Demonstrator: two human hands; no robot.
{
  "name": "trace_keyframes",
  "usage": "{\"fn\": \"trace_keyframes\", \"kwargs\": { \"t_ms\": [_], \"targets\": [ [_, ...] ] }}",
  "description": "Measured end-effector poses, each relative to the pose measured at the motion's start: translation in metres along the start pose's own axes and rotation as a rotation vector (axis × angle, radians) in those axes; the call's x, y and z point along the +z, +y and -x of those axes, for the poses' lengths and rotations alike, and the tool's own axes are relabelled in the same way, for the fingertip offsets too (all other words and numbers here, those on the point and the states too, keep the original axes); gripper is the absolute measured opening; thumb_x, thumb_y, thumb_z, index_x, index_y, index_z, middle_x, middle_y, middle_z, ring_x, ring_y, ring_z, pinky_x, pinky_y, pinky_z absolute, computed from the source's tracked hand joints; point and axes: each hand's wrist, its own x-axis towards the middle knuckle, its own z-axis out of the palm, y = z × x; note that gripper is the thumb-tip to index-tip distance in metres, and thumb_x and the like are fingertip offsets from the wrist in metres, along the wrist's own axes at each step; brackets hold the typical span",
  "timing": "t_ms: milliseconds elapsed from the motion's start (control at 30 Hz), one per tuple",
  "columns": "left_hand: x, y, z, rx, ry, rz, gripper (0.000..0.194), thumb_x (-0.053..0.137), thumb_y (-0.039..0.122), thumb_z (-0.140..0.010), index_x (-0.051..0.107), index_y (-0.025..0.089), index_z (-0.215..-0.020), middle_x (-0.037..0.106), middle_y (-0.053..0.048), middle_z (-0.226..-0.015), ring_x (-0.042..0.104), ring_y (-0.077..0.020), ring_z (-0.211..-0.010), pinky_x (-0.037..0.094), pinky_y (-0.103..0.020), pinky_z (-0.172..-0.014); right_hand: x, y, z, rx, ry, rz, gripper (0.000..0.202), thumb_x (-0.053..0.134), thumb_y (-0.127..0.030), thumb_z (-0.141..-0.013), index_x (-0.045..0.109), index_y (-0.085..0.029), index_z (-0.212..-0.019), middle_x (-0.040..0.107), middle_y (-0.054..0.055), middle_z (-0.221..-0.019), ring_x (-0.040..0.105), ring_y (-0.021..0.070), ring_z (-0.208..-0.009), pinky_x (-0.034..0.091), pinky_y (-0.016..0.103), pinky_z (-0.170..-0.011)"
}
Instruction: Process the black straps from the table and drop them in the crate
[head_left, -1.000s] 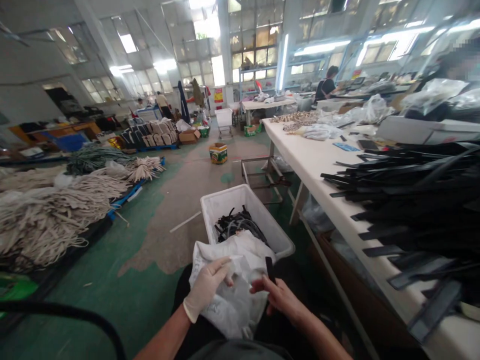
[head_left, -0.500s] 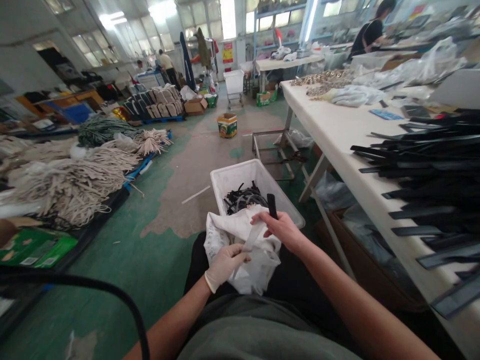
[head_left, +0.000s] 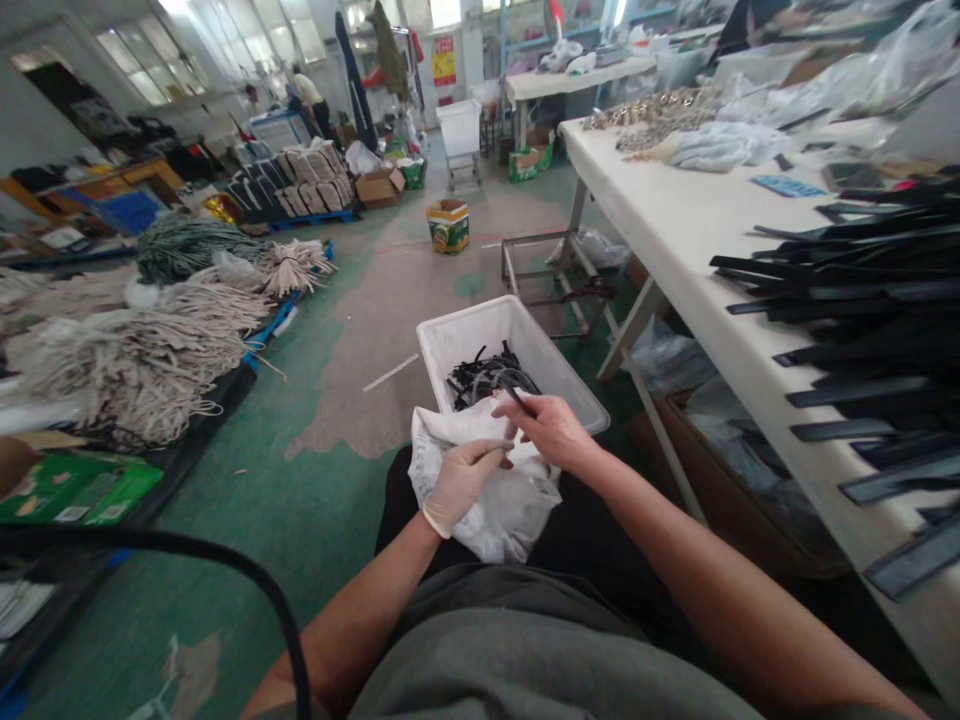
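Note:
My left hand [head_left: 463,478], in a pale thin glove, is closed in a pinch over my lap. A translucent pale strip shows partly at its fingertips. Close to it on the right, my bare right hand [head_left: 553,430] grips a narrow black strip [head_left: 517,400], seen nearly edge-on. Beneath both hands a crumpled white plastic bag [head_left: 436,428] lies across my lap. Just beyond stands a white plastic bin [head_left: 469,335] with a heap of black strips [head_left: 487,375] inside. My fingers partly hide how the two strips meet.
To the right, a long white table [head_left: 645,210] bears piled black strips [head_left: 885,330], metal parts and plastic bags. A metal frame [head_left: 544,245] stands beyond the bin. Bundles of beige cords [head_left: 150,350] lie at left. A black cable [head_left: 225,560] curves through the lower left.
My hands have come closer together. The black strip in my right hand has tipped from upright to nearly edge-on, pointing up-left. The view has tilted down a little.

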Motion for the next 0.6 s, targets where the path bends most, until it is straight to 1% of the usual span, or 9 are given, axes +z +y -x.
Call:
{"fn": "trace_keyframes", "kwargs": {
  "t_ms": [67, 167, 300, 400, 467, 600],
  "targets": [
    [-0.001, -0.001, 0.000, -0.008, -0.044, -0.013, 0.026, 0.059, 0.033, -0.079, 0.073, 0.014, -0.090, 0.072, -0.004, -0.078, 0.062, -0.0177, -0.082, 0.045, -0.028, -0.085, -0.012, -0.002, -0.004, 0.004, 0.066, -0.031, 0.036, 0.048, -0.042, -0.089, 0.073, -0.015, -0.091, 0.068, 0.002, -0.063, 0.057, 0.0115, -0.051, 0.046, 0.021, -0.050],
    [-0.003, -0.011, 0.002, -0.047, -0.114, -0.034, 0.023, 0.057, 0.032, -0.079, 0.072, 0.014, -0.079, 0.072, -0.004, -0.078, 0.061, -0.0166, -0.078, 0.045, -0.027, -0.080, -0.032, -0.010, -0.009, -0.023, 0.147, -0.027, 0.039, 0.048, -0.044, -0.088, 0.073, -0.013, -0.090, 0.066, 0.002, -0.061, 0.056, 0.0113, -0.050, 0.045, 0.021, -0.049],
    [-0.002, -0.027, 0.006, -0.080, -0.188, -0.080, 0.020, 0.059, 0.028, -0.077, 0.071, 0.014, -0.083, 0.071, -0.004, -0.080, 0.061, -0.0160, -0.077, 0.045, -0.027, -0.077, -0.051, -0.025, -0.013, -0.091, 0.215, -0.005, 0.040, 0.049, -0.044, -0.087, 0.073, -0.012, -0.087, 0.062, 0.001, -0.057, 0.054, 0.0106, -0.048, 0.044, 0.021, -0.048],
    [-0.001, -0.030, 0.011, -0.079, -0.261, -0.103, 0.018, 0.062, 0.023, -0.072, 0.071, 0.014, -0.084, 0.071, -0.004, -0.082, 0.061, -0.0156, -0.077, 0.044, -0.025, -0.075, -0.061, -0.032, -0.017, -0.102, 0.298, -0.065, 0.039, 0.050, -0.044, -0.086, 0.072, -0.012, -0.085, 0.061, 0.000, -0.056, 0.052, 0.0100, -0.047, 0.045, 0.020, -0.047],
    [0.001, -0.030, 0.014, -0.078, -0.301, -0.126, 0.015, 0.062, 0.022, -0.071, 0.070, 0.014, -0.081, 0.070, -0.004, -0.080, 0.060, -0.0152, -0.075, 0.044, -0.025, -0.073, -0.067, -0.034, -0.020, -0.106, 0.325, -0.100, 0.038, 0.051, -0.044, -0.086, 0.072, -0.011, -0.084, 0.060, 0.000, -0.055, 0.052, 0.0097, -0.047, 0.044, 0.020, -0.045],
    [0.006, -0.032, 0.016, -0.052, -0.293, -0.172, 0.010, 0.062, 0.021, -0.071, 0.068, 0.014, -0.076, 0.066, -0.002, -0.075, 0.057, -0.0140, -0.072, 0.043, -0.024, -0.071, -0.070, -0.035, -0.024, -0.135, 0.334, -0.116, 0.036, 0.054, -0.043, -0.085, 0.071, -0.012, -0.081, 0.060, 0.000, -0.053, 0.054, 0.0104, -0.048, 0.043, 0.019, -0.044]
  ]
}}
